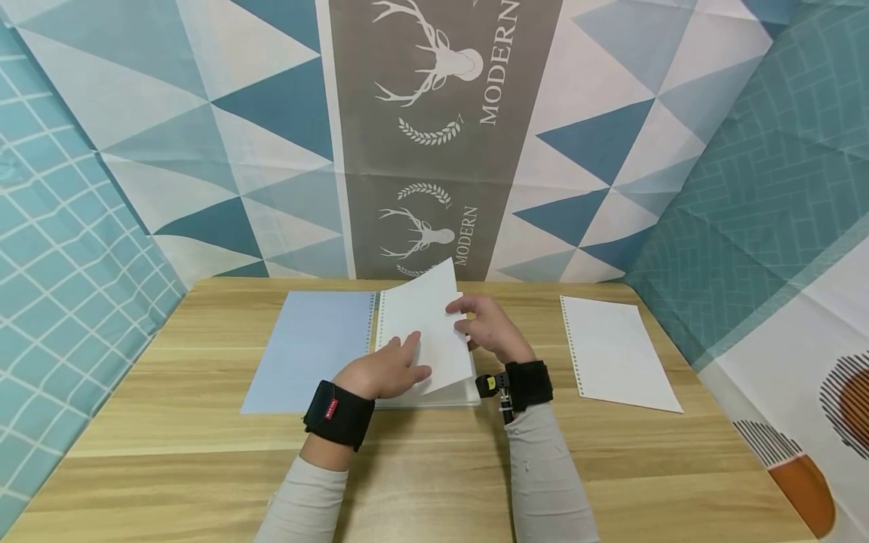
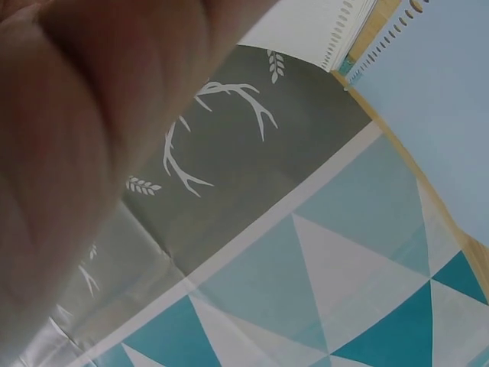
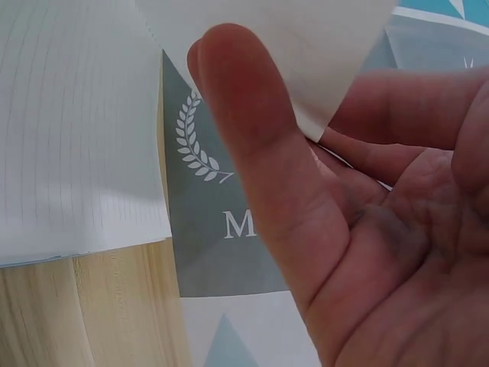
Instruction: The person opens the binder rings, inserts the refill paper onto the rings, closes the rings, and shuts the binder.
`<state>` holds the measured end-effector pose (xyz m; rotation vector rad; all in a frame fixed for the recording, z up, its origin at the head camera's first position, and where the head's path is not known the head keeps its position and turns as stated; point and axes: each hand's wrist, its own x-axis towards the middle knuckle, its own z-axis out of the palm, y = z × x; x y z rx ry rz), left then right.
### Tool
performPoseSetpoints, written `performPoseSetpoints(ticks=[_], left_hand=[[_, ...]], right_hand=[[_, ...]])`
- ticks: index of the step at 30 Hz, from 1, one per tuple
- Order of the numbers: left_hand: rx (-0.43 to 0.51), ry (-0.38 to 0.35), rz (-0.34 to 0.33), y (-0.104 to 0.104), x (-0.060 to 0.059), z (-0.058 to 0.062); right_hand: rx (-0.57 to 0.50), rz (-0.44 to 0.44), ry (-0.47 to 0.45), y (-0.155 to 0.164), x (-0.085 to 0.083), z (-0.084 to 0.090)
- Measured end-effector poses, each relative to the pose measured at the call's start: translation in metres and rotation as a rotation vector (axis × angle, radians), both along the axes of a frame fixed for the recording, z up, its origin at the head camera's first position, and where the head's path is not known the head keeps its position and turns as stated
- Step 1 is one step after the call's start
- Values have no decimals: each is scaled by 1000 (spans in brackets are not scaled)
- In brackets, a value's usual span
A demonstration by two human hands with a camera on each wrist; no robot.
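Two bare hands work at one white page point(image 1: 424, 320) that we see raised from a stack of pages point(image 1: 462, 394) on the wooden tabletop point(image 1: 434, 467), just right of the blue cover point(image 1: 305, 354), which lies flat. The page has punched holes point(image 1: 382, 317) along its side nearest the blue cover. The right hand point(image 1: 490, 328) grips the edge farthest from the blue cover, thumb on one face and fingers on the other. The left hand point(image 1: 387, 369), closer to the blue cover, reaches over the page with its fingers stretched out; we cannot tell whether it presses down. A loose sheet point(image 1: 618, 354), also punched, lies well to the right of the blue cover. We judge the page to be very light and limp, smooth enough to slide on its neighbours, and easy to crease or to tear at the holes. We would pinch it softly along the free edge opposite the blue cover, away from the corners, making sure only one leaf is caught, with a flat palm steadying the holed side. A hard squeeze would probably leave a dent.
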<state>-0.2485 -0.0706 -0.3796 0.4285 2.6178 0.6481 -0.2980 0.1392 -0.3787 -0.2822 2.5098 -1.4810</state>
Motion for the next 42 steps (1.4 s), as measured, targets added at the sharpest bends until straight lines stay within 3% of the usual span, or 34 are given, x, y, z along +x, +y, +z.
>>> performPoseSetpoints(ticks=[18, 27, 36, 42], left_hand=[[-9, 5, 8, 0, 2, 2], [-15, 4, 9, 1, 1, 0], [-39, 7, 4, 7, 3, -1], [-56, 28, -14, 10, 5, -2]], right_hand=[[8, -18, -9, 0, -2, -2], [22, -57, -63, 2, -4, -6], [13, -26, -131, 8, -5, -13], [68, -10, -137, 11, -5, -15]])
